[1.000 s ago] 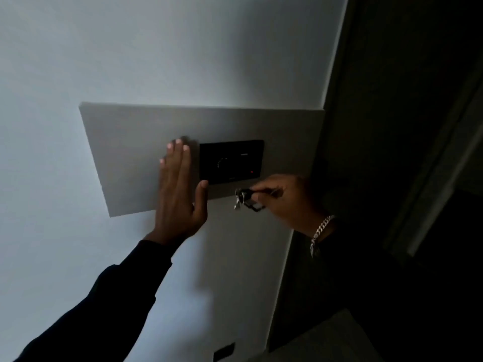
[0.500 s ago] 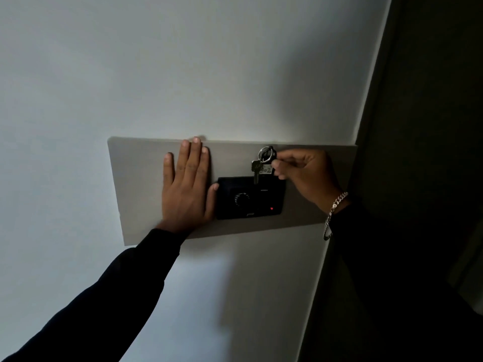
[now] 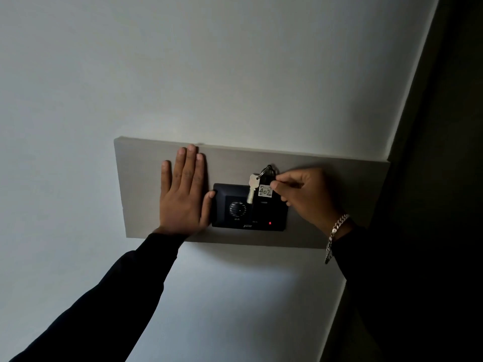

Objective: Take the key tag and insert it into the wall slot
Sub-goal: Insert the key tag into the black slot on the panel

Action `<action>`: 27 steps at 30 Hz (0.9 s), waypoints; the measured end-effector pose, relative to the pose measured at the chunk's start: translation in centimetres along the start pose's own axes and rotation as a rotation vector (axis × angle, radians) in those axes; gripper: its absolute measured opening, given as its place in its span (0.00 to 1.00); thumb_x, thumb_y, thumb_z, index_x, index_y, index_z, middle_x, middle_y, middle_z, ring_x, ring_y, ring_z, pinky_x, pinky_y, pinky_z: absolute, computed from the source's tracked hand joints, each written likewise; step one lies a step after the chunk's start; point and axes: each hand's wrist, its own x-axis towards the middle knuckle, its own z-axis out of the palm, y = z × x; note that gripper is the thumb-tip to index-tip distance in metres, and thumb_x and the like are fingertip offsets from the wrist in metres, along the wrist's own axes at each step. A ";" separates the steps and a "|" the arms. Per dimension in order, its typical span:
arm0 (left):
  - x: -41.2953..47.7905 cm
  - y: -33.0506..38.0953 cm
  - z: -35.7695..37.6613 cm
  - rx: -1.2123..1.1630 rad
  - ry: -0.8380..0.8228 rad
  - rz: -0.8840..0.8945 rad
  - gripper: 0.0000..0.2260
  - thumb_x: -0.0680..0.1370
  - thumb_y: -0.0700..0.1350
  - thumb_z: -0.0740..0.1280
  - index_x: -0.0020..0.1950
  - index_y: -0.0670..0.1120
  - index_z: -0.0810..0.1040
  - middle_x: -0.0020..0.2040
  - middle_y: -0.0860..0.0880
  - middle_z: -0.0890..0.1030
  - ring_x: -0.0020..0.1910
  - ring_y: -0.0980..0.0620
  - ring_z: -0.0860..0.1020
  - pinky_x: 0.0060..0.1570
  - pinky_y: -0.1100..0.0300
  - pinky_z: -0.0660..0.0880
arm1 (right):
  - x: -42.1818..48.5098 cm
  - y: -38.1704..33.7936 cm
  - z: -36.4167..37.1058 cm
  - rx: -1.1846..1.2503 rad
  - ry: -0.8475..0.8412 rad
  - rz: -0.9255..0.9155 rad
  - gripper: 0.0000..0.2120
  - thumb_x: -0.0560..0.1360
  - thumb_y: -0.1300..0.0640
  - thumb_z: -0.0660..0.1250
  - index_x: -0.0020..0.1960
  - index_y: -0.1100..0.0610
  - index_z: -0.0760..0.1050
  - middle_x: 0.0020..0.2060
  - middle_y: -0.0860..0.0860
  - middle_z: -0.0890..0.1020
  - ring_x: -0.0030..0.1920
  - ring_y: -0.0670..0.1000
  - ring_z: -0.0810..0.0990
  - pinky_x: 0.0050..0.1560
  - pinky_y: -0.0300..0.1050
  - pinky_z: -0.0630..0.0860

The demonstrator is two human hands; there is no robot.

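A black wall unit [image 3: 269, 218] with a round grille, a red light and a slot near its upper right sits on a grey panel [image 3: 326, 194]. My right hand [image 3: 300, 194] pinches a dark key tag [image 3: 265, 192] with a white label reading 402, held upright over the slot area; I cannot tell how deep its lower end sits. A silver key [image 3: 252, 188] hangs from its ring [image 3: 266, 171]. My left hand [image 3: 184, 192] lies flat on the panel, thumb touching the unit's left edge.
The panel is mounted on a white wall [image 3: 209, 61]. A dark door frame or corner [image 3: 431, 126] runs down the right side. A silver bracelet [image 3: 335, 231] hangs from my right wrist.
My right hand rose from below the unit to above it and has now brought the tag down onto the slot area. My left hand stays flat on the panel.
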 end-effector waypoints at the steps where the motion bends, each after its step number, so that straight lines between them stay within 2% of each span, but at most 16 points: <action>1: 0.0 0.0 0.0 0.012 -0.004 0.001 0.31 0.81 0.54 0.50 0.80 0.40 0.52 0.81 0.38 0.55 0.82 0.41 0.50 0.80 0.42 0.44 | -0.1 0.0 0.0 -0.035 0.006 -0.028 0.08 0.70 0.61 0.75 0.48 0.63 0.84 0.33 0.51 0.84 0.30 0.42 0.79 0.37 0.39 0.78; 3: -0.1 0.0 0.0 0.033 -0.012 -0.001 0.31 0.81 0.54 0.49 0.80 0.40 0.52 0.81 0.38 0.55 0.82 0.41 0.51 0.80 0.42 0.44 | -0.2 -0.2 -0.1 -0.062 0.012 -0.063 0.09 0.69 0.61 0.75 0.48 0.62 0.84 0.36 0.55 0.85 0.33 0.45 0.79 0.41 0.41 0.76; 5: -0.1 0.0 0.1 0.054 -0.021 -0.003 0.31 0.81 0.55 0.49 0.80 0.39 0.52 0.81 0.38 0.54 0.82 0.41 0.50 0.80 0.41 0.45 | -0.4 -0.8 -0.2 -0.117 0.023 -0.128 0.12 0.68 0.63 0.75 0.51 0.61 0.82 0.39 0.55 0.83 0.33 0.49 0.77 0.40 0.42 0.75; 7: -0.2 -0.3 0.1 0.069 -0.028 0.011 0.31 0.81 0.55 0.49 0.80 0.39 0.52 0.81 0.39 0.54 0.82 0.41 0.50 0.80 0.41 0.45 | -0.3 -1.4 -0.6 -0.216 0.024 -0.279 0.18 0.67 0.65 0.74 0.56 0.59 0.80 0.42 0.53 0.79 0.33 0.48 0.76 0.41 0.33 0.74; 8: -0.1 -0.6 0.1 0.079 -0.031 0.032 0.31 0.81 0.56 0.49 0.80 0.39 0.52 0.81 0.39 0.53 0.82 0.41 0.50 0.80 0.41 0.45 | -0.2 -1.9 -0.6 -0.273 0.008 -0.353 0.20 0.67 0.66 0.73 0.58 0.59 0.79 0.44 0.50 0.77 0.33 0.45 0.74 0.42 0.26 0.71; 9: -0.1 -1.0 0.0 0.092 -0.033 0.058 0.31 0.81 0.56 0.49 0.80 0.39 0.52 0.81 0.40 0.53 0.82 0.42 0.50 0.80 0.41 0.46 | 0.0 -2.4 -0.6 -0.329 -0.024 -0.407 0.19 0.67 0.67 0.72 0.58 0.60 0.79 0.45 0.49 0.76 0.35 0.44 0.73 0.43 0.24 0.69; 10: 0.0 -1.4 0.0 0.107 -0.034 0.086 0.31 0.81 0.56 0.49 0.80 0.40 0.53 0.81 0.40 0.52 0.82 0.42 0.51 0.80 0.41 0.46 | 0.3 -2.9 -0.4 -0.378 -0.062 -0.443 0.17 0.68 0.67 0.70 0.57 0.60 0.80 0.46 0.50 0.76 0.38 0.46 0.74 0.45 0.25 0.69; 12: 0.1 -2.0 -0.1 0.122 -0.034 0.124 0.31 0.81 0.56 0.50 0.80 0.40 0.54 0.81 0.40 0.53 0.82 0.42 0.51 0.80 0.41 0.47 | 0.8 -3.7 0.0 -0.458 -0.107 -0.504 0.10 0.70 0.67 0.69 0.51 0.63 0.82 0.45 0.55 0.79 0.44 0.54 0.78 0.48 0.41 0.75; 14: 0.2 -2.1 -0.2 0.125 -0.028 0.134 0.31 0.81 0.56 0.51 0.80 0.40 0.54 0.81 0.40 0.54 0.82 0.42 0.52 0.79 0.41 0.48 | 1.1 -4.1 0.0 -0.489 -0.101 -0.562 0.05 0.72 0.65 0.69 0.46 0.64 0.83 0.42 0.58 0.80 0.43 0.58 0.79 0.47 0.49 0.77; 19: 0.1 -2.2 -0.1 0.129 -0.014 0.135 0.31 0.81 0.56 0.51 0.80 0.40 0.54 0.81 0.41 0.53 0.82 0.42 0.51 0.79 0.40 0.48 | 0.4 -3.1 -0.5 -0.293 0.055 -0.628 0.06 0.73 0.60 0.73 0.44 0.62 0.85 0.37 0.57 0.84 0.36 0.53 0.81 0.39 0.46 0.77; 22: 0.1 -2.1 -0.2 0.124 -0.011 0.136 0.31 0.81 0.56 0.52 0.80 0.40 0.55 0.81 0.40 0.55 0.82 0.43 0.52 0.79 0.40 0.48 | -0.1 -2.0 0.4 -0.204 0.180 -0.592 0.04 0.74 0.63 0.71 0.45 0.63 0.84 0.38 0.56 0.85 0.38 0.52 0.82 0.41 0.45 0.78; 25: 0.1 -2.0 -0.1 0.129 -0.013 0.132 0.31 0.81 0.56 0.52 0.80 0.40 0.55 0.81 0.40 0.55 0.82 0.43 0.52 0.79 0.41 0.48 | 0.0 -1.1 1.1 -0.208 0.201 -0.601 0.05 0.75 0.66 0.69 0.48 0.64 0.83 0.41 0.56 0.85 0.41 0.52 0.82 0.44 0.41 0.79; 27: 0.1 -2.1 0.0 0.115 -0.004 0.132 0.31 0.81 0.56 0.52 0.80 0.40 0.55 0.81 0.41 0.54 0.82 0.43 0.52 0.80 0.41 0.48 | 0.2 -0.6 1.1 -0.233 0.200 -0.634 0.06 0.75 0.66 0.68 0.49 0.65 0.83 0.41 0.57 0.85 0.41 0.52 0.82 0.44 0.42 0.78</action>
